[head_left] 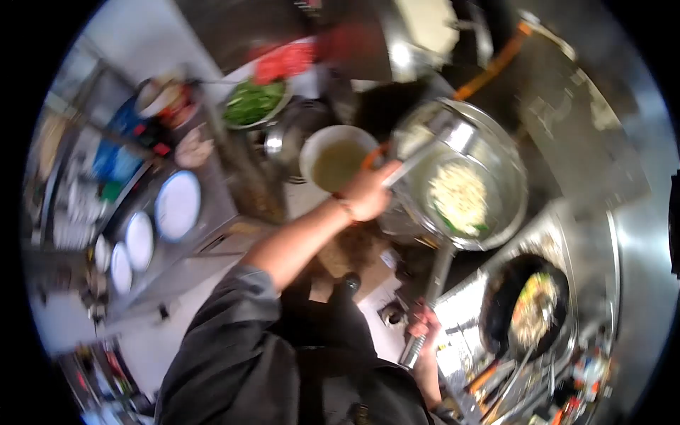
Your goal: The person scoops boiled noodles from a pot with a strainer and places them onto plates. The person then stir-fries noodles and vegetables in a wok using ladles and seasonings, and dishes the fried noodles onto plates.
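Note:
My left hand (372,193) is closed on the handle of a metal scoop (460,134), whose head is over a large round metal pan (516,163). My right hand (423,327) grips a long metal handle (440,273) that runs up to a ladle or strainer in the pan. Pale chopped food (459,193) with a bit of green lies at its upper end. Motion blur hides the exact shape of both utensils.
A white bowl of yellowish liquid (341,166) stands left of the pan. Right of my right hand is a black wok with mixed food (535,308). Greens (253,101) and red food (285,62) are at the upper left, and several white plates (178,205) line the left counter.

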Available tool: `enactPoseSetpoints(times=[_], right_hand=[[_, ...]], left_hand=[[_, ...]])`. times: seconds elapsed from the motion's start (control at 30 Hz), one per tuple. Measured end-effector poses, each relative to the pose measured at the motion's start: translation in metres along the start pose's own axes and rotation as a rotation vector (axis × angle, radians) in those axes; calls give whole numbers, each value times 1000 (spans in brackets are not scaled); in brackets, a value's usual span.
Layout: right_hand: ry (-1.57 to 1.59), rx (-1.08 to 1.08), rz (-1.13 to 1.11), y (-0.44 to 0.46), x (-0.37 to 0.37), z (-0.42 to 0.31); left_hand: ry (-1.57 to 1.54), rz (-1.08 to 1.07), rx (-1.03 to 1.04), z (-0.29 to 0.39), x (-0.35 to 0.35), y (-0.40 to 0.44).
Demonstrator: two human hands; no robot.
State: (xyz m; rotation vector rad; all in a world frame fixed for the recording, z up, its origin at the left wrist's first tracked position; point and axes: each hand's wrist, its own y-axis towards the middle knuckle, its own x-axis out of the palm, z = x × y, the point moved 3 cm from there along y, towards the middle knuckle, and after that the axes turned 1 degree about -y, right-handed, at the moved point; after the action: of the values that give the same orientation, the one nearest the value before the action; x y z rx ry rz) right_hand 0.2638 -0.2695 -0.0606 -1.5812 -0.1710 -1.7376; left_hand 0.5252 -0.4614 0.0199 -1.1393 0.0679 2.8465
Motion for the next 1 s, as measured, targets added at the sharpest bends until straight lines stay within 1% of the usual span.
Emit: enactPoseSetpoints(times=[0.07, 0.13, 0.2, 0.3, 0.33, 0.4, 0.47, 0.53, 0.57, 0.6, 0.67, 0.7, 0.77, 0.8, 0.87, 0.93, 0.97, 1.0], right_hand=[[-12, -9, 45, 0, 5, -1], [-41, -37, 32, 2, 13, 3], [-79, -31, 41, 3, 14, 5], [-156, -31, 8, 8, 7, 5], [-166, -41, 15, 10, 11, 10], [-163, -21, 14, 15, 9, 13], [-82, 13, 22, 19, 5, 15], [-139, 8, -30, 24, -1, 15], [-125, -48, 69, 23, -4, 13], [-274, -116, 35, 27, -1, 15], [-200, -128, 70, 30, 1, 22], [-217, -123, 69, 33, -3, 19], [-206, -71, -3, 39, -18, 4], [-218, -73, -6, 44, -15, 7], [-216, -82, 6, 49, -13, 15], [-289, -110, 31, 64, -19, 10], [-391, -112, -67, 72, -19, 8], [-493, -113, -168, 72, -10, 22]], left_hand=[[24, 21, 9, -8, 6, 0], [99, 27, 19, -2, 4, -2], [136, -17, 26, 2, 1, -5], [47, -128, -82, 14, -18, -18], [53, -97, -36, 9, -17, -19], [88, -86, -28, 8, -22, -26], [-11, -78, -129, -7, -15, -29], [53, -76, 9, -1, -32, -46], [-93, -101, -53, -4, -38, -54], [-12, -69, 29, -12, -44, -65], [-57, -1, 54, -26, -55, -92], [-64, 15, 54, -33, -68, -108], [-139, 12, 54, -44, -97, -148], [-113, 6, 11, -52, -111, -170], [-209, 5, -47, -73, -134, -214], [-228, 49, -5, -101, -155, -259], [-163, 132, 53, -117, -160, -282], [-134, 207, 89, -127, -176, -307]])
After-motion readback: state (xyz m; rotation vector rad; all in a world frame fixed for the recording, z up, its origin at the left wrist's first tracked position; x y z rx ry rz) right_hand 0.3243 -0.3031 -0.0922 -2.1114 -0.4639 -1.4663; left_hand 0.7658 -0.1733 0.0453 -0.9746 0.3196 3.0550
